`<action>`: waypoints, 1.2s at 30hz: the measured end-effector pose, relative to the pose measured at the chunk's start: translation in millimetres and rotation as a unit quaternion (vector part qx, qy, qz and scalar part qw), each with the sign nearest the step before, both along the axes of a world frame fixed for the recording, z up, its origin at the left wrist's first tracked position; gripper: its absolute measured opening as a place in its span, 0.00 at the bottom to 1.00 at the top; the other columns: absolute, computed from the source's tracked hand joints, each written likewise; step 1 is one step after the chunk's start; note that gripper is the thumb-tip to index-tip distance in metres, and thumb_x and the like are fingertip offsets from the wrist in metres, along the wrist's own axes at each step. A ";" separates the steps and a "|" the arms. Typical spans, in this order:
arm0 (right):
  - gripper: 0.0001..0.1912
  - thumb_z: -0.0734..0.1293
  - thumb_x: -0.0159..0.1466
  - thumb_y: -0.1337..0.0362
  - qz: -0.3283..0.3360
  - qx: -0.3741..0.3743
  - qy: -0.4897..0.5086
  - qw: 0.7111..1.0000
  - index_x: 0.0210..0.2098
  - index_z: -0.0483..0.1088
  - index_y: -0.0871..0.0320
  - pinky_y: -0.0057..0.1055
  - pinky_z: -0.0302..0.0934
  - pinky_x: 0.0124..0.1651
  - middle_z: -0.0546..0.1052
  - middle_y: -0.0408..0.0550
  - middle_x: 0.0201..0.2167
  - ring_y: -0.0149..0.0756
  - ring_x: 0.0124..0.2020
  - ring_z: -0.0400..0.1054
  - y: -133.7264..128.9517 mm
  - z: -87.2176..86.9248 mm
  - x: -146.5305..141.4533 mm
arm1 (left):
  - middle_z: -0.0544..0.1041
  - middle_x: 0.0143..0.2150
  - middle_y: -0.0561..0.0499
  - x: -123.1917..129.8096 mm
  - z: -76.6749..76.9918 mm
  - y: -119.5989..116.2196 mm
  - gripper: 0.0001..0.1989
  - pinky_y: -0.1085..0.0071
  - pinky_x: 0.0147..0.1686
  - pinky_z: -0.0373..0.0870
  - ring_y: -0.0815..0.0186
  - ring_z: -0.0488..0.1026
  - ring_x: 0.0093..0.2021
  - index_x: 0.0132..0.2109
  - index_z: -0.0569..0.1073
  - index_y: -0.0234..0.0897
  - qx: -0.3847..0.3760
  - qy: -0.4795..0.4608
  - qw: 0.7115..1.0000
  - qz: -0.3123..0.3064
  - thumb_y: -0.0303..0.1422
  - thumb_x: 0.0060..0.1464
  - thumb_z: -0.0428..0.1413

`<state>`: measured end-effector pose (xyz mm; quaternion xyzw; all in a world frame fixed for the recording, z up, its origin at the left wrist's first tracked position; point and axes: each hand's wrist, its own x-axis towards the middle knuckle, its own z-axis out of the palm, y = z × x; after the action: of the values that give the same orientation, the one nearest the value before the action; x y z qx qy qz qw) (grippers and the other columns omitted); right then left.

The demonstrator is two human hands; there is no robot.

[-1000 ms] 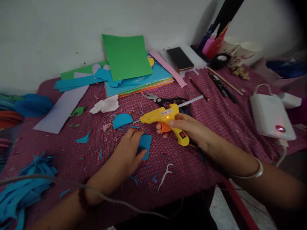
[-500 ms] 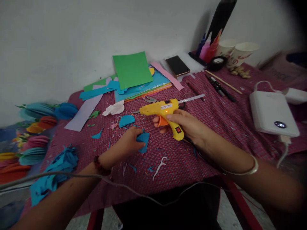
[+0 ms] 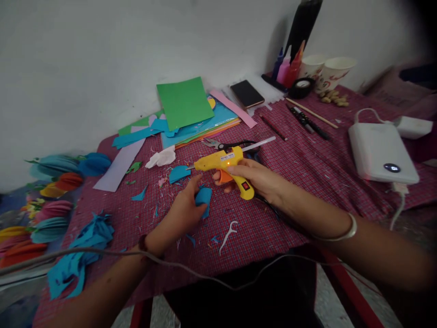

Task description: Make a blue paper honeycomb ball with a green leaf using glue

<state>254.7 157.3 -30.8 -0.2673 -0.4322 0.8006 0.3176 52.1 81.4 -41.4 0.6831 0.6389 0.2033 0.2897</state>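
Wrapped round the handle of a yellow glue gun (image 3: 218,160), my right hand (image 3: 251,175) has its fingers at the orange trigger. A clear glue stick juts from the gun's back, and a small light glows on its side. My left hand (image 3: 187,204) holds a curved blue paper piece (image 3: 204,199) between thumb and fingers. The nozzle tip is at the right edge of a blue half-round paper (image 3: 179,174), which lies on the checked cloth just beyond my left hand; whether they touch is unclear.
A white floss pick (image 3: 228,237) lies near the front. Behind are pliers (image 3: 218,144), a green sheet (image 3: 184,102) and a phone (image 3: 247,93). A white power bank (image 3: 382,152) is at right, blue scraps (image 3: 82,255) at left. A cable crosses the front.
The glue gun has moved left and slightly down, its nozzle now at the blue half-round paper. The blue piece in my left hand is now more curved. The view has shifted slightly.
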 end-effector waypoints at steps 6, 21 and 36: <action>0.09 0.70 0.60 0.61 0.027 -0.043 0.012 0.999 0.39 0.76 0.58 0.24 0.73 0.33 0.81 0.48 0.34 0.31 0.30 0.75 -0.4 -6.8 -1.9 | 0.67 0.29 0.54 -1.2 2.6 -6.3 0.04 0.67 0.36 0.66 0.65 0.68 0.33 0.28 0.67 0.38 0.005 0.042 0.999 -0.031 0.27 0.49 0.52; 0.09 0.69 0.59 0.57 -0.007 -0.012 -0.103 0.995 0.33 0.76 0.56 0.31 0.71 0.33 0.80 0.48 0.30 0.37 0.32 0.74 -2.9 -6.4 -4.9 | 0.66 0.27 0.58 -48.1 18.6 -26.6 0.09 0.73 0.26 0.65 0.70 0.65 0.26 0.35 0.67 0.38 -0.103 -0.193 0.970 0.107 0.36 0.48 0.58; 0.10 0.69 0.59 0.56 -0.011 -0.016 -0.123 0.992 0.32 0.76 0.57 0.31 0.69 0.36 0.80 0.49 0.33 0.37 0.34 0.74 -6.5 -1.5 -4.6 | 0.77 0.43 0.49 -66.7 12.3 -25.1 0.18 0.64 0.41 0.69 0.60 0.73 0.42 0.47 0.71 0.38 -0.047 -0.162 0.975 0.146 0.37 0.48 0.60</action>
<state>250.2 150.8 -32.2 -0.3736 -0.4520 0.7651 0.2659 -14.6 56.2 -29.1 0.5260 0.6854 0.3213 0.3878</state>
